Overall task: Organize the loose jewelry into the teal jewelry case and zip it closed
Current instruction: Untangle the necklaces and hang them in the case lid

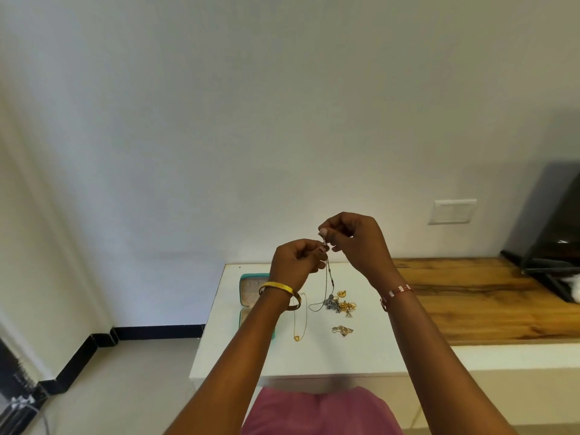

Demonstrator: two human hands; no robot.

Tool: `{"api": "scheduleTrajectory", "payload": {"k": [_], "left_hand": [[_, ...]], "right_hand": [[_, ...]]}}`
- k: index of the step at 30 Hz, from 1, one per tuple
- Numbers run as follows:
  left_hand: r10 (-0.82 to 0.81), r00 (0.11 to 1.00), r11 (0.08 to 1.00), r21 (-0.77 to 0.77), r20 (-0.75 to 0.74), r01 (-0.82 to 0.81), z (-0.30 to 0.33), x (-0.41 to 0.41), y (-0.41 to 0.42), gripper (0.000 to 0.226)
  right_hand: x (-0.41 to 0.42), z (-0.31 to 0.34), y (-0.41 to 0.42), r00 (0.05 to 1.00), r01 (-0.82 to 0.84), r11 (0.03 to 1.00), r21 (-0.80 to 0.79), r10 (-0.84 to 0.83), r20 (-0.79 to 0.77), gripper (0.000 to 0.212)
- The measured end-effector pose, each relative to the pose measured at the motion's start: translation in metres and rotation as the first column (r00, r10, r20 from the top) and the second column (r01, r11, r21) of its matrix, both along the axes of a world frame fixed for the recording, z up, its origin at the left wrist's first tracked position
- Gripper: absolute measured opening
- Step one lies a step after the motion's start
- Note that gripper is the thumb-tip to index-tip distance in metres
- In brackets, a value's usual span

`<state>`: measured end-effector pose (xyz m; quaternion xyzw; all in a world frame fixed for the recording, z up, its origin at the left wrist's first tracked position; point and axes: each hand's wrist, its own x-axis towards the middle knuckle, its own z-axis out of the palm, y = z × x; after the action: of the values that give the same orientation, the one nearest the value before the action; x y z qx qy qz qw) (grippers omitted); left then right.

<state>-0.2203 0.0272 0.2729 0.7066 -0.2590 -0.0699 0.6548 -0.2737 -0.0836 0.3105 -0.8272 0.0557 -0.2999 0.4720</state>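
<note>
The teal jewelry case (251, 290) lies open at the white surface's (251, 356) left edge, long axis running away from her. One gold pendant chain (298, 321) lies beside it. Left hand (295, 262) and right hand (354, 240) pinch one silver necklace (328, 284) — fingers curled at its top end — hanging vertically above roughly three gold clusters (345, 304).
</note>
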Motion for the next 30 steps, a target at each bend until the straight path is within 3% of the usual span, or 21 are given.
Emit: {"api": "scheduleTrajectory", "payload": {"k": [8, 18, 25, 30], "left_hand": [[-0.09, 0.995, 0.995, -0.047, -0.05, 0.087, 0.011, -0.004, 0.011, 0.01], [-0.125, 0.99, 0.989, -0.093, -0.069, 0.118, 0.018, -0.008, 0.011, 0.009], [-0.11, 0.965, 0.965, -0.257, -0.239, 0.047, 0.023, -0.01, 0.009, 0.011], [-0.058, 0.926, 0.948, -0.311, -0.373, -0.067, 0.021, -0.011, 0.009, 0.013]], "right_hand": [[-0.005, 0.011, 0.003, 1.0, -0.022, 0.999, 0.046, 0.021, 0.023, 0.008], [-0.011, 0.016, 0.009, 1.0, 0.027, 0.999, -0.026, -0.027, 0.003, 0.006], [-0.016, 0.008, 0.012, 0.996, 0.088, 0.988, 0.127, -0.086, -0.028, 0.015], [-0.024, -0.004, 0.013, 0.978, 0.04, 0.98, 0.196, 0.002, -0.206, 0.022]]}}
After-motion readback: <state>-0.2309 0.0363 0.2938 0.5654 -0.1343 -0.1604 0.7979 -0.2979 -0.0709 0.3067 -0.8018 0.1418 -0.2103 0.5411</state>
